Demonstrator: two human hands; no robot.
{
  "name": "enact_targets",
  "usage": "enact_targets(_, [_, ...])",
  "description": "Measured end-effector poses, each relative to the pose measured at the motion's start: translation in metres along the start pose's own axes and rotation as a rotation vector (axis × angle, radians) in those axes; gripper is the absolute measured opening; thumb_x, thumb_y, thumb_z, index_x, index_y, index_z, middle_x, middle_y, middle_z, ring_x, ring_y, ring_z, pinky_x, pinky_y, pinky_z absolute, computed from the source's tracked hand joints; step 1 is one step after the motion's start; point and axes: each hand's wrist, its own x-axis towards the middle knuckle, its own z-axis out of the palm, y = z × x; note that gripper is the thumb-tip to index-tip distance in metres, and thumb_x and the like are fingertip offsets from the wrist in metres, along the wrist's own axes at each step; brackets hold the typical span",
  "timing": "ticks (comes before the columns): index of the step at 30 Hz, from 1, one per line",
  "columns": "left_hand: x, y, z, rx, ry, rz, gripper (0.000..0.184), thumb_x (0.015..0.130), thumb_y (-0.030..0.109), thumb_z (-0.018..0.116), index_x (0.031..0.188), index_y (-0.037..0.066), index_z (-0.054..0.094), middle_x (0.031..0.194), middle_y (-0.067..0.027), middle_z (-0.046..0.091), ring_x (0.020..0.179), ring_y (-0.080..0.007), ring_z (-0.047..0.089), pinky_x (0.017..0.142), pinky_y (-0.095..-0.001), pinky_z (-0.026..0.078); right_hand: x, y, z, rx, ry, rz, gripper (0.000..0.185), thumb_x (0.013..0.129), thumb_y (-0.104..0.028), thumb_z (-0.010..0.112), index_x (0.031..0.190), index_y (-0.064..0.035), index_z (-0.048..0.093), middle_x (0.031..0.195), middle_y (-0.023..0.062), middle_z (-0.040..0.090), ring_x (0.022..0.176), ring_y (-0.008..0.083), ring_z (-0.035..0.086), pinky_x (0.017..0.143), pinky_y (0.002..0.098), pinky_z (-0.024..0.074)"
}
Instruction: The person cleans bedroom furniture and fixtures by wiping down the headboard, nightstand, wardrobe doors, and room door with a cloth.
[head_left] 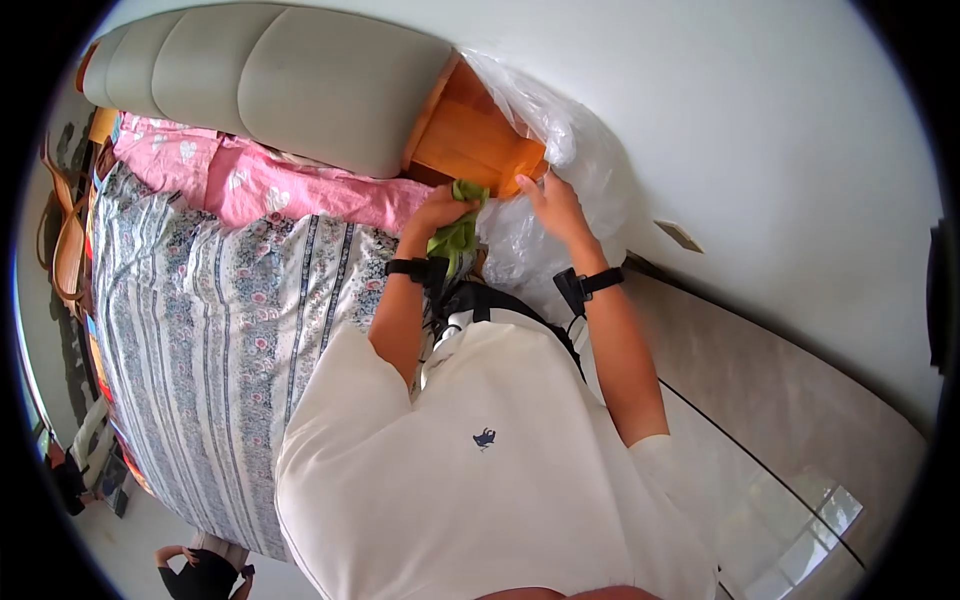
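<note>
My left hand is closed around a green cloth, which hangs down below the fingers beside the bed. To its right, my right hand pinches clear plastic sheeting at the edge of the orange-brown wooden end of the headboard. The thumb and index finger lie close to the wood's lower right corner. The plastic is bunched along the wall and hangs below the right hand. Black straps with small devices sit on both wrists.
A grey padded headboard runs along the wall. Pink bedding and a striped floral cover lie on the bed at left. A grey cabinet stands right, below a wall plate. Another person is at lower left.
</note>
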Motion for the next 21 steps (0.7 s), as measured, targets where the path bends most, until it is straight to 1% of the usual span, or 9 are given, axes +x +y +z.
enact_targets(2, [-0.013,0.06,-0.007,0.17,0.097,0.052,0.04,0.087,0.02,0.07,0.122,0.005,0.061,0.113,-0.0163,0.068,0.106,-0.0256,0.064,0.091,-0.0365,0.048,-0.006,-0.011,-0.009,-0.009,-0.036,0.062,0.054,0.095,-0.048,0.057,0.113,0.0029,0.056,0.092,0.0247,0.067,0.091,0.0457,0.063,0.078,0.0507,0.0488])
enact_targets(3, [0.006,0.058,-0.001,0.184,0.228,0.234,0.037,0.085,0.008,0.063,0.121,0.002,0.06,0.116,-0.0208,0.065,0.112,-0.0294,0.061,0.093,-0.0374,0.047,-0.004,-0.012,-0.01,-0.017,-0.049,0.082,0.054,0.094,-0.048,0.058,0.11,0.0035,0.056,0.091,0.0244,0.067,0.09,0.0456,0.063,0.077,0.0508,0.0488])
enact_targets(4, [0.028,0.059,0.0,0.192,0.216,0.241,0.037,0.085,0.008,0.063,0.121,0.002,0.06,0.116,-0.0208,0.065,0.112,-0.0294,0.061,0.093,-0.0374,0.047,-0.003,-0.013,-0.01,-0.027,-0.06,0.1,0.053,0.094,-0.048,0.058,0.108,0.0041,0.057,0.09,0.0242,0.067,0.089,0.0455,0.063,0.077,0.0509,0.0488])
enact_targets(6, [0.063,0.058,0.007,0.177,-0.016,0.646,0.043,0.083,0.015,0.068,0.123,0.003,0.056,0.113,-0.0189,0.066,0.11,-0.0311,0.062,0.094,-0.0372,0.047,-0.001,-0.01,-0.012,-0.022,-0.074,0.105,0.054,0.094,-0.048,0.058,0.107,0.0043,0.058,0.091,0.0245,0.067,0.089,0.0454,0.063,0.077,0.0507,0.0491])
enact_targets(9, [0.092,0.037,0.032,0.202,0.12,0.607,0.072,0.069,-0.005,0.053,0.139,0.005,0.042,0.12,-0.0264,0.061,0.117,-0.0436,0.055,0.098,-0.0439,0.046,0.002,-0.005,-0.009,-0.026,-0.077,0.07,0.056,0.094,-0.05,0.057,0.106,0.0047,0.059,0.093,0.0252,0.067,0.091,0.0454,0.063,0.078,0.0504,0.0495])
enact_targets(12, [0.1,0.029,0.031,0.413,0.148,0.611,0.083,0.068,-0.002,0.057,0.146,0.006,0.031,0.124,-0.0275,0.059,0.119,-0.0475,0.051,0.1,-0.046,0.044,0.004,-0.005,-0.01,-0.049,-0.067,0.05,0.057,0.094,-0.05,0.056,0.106,0.0049,0.059,0.095,0.026,0.067,0.093,0.0458,0.063,0.08,0.0506,0.0496])
enact_targets(16, [0.1,0.033,0.032,0.715,0.127,0.328,0.079,0.072,0.015,0.072,0.143,0.015,0.035,0.128,-0.0239,0.058,0.122,-0.0447,0.051,0.097,-0.0508,0.045,0.0,-0.021,-0.023,-0.112,-0.2,0.197,0.058,0.094,-0.05,0.055,0.109,0.0053,0.059,0.097,0.0264,0.067,0.094,0.0457,0.063,0.081,0.0506,0.0495])
enact_targets(19, [0.071,0.041,0.038,0.907,0.267,0.37,0.067,0.075,0.026,0.075,0.132,0.013,0.041,0.115,-0.0242,0.062,0.114,-0.0475,0.053,0.091,-0.0549,0.046,-0.002,-0.012,-0.011,-0.027,0.01,-0.031,0.054,0.095,-0.05,0.055,0.108,0.0023,0.061,0.096,0.0244,0.068,0.092,0.0446,0.064,0.079,0.0498,0.0501])
enact_targets(21, [0.054,0.029,0.034,0.891,0.202,0.342,0.067,0.076,0.025,0.074,0.133,0.015,0.041,0.116,-0.0236,0.062,0.114,-0.048,0.053,0.091,-0.0565,0.045,-0.003,-0.013,-0.018,-0.063,-0.082,0.065,0.052,0.095,-0.05,0.055,0.107,0.0003,0.062,0.096,0.0234,0.068,0.092,0.0438,0.064,0.079,0.0494,0.0503])
